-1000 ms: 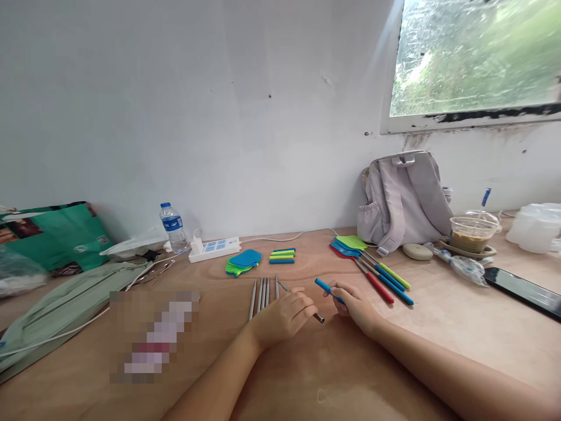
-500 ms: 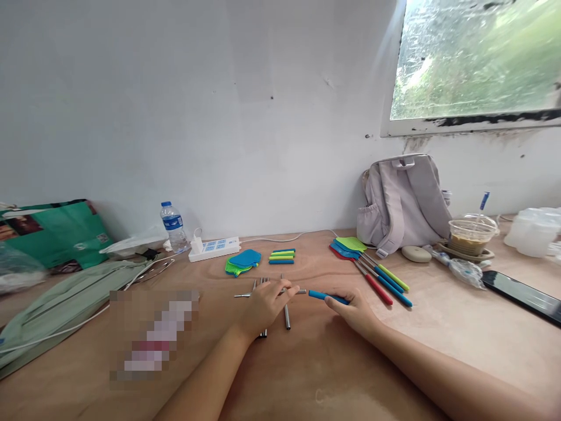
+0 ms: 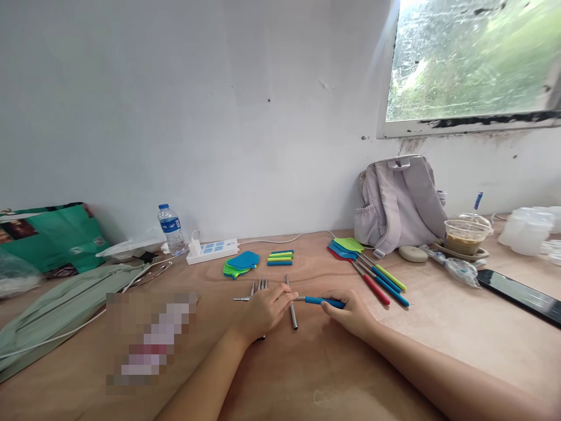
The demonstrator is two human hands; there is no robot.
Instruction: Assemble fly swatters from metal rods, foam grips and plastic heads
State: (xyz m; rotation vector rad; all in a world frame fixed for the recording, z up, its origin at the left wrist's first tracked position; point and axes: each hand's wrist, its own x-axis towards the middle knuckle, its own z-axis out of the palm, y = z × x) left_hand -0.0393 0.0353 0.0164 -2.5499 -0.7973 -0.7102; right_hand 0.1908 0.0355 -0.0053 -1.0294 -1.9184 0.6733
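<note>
My left hand (image 3: 270, 307) is closed round a thin metal rod (image 3: 301, 298) that points right. Its right end meets a blue tubular handle (image 3: 313, 300), and my right hand (image 3: 350, 311) grips the other end of that handle. How far the rod sits inside is too small to tell. Beside my left fingers another metal rod (image 3: 293, 316) lies on the table, and several more rods (image 3: 262, 285) show partly from under that hand. Farther back are loose blue and green fly swatter heads (image 3: 243, 260) and a row of blue and green handles (image 3: 280, 257).
Several complete fly swatters (image 3: 372, 275) lie to the right, before a backpack (image 3: 397, 204). A drink cup (image 3: 465, 237) and a black phone (image 3: 521, 297) are farther right. At the back left stand a power strip (image 3: 213, 251) and a water bottle (image 3: 172, 228).
The blue handle and the metal rod, apart by a small gap before, now meet end to end. My left hand has shifted slightly right, and the loose rod beside it has moved a little right.
</note>
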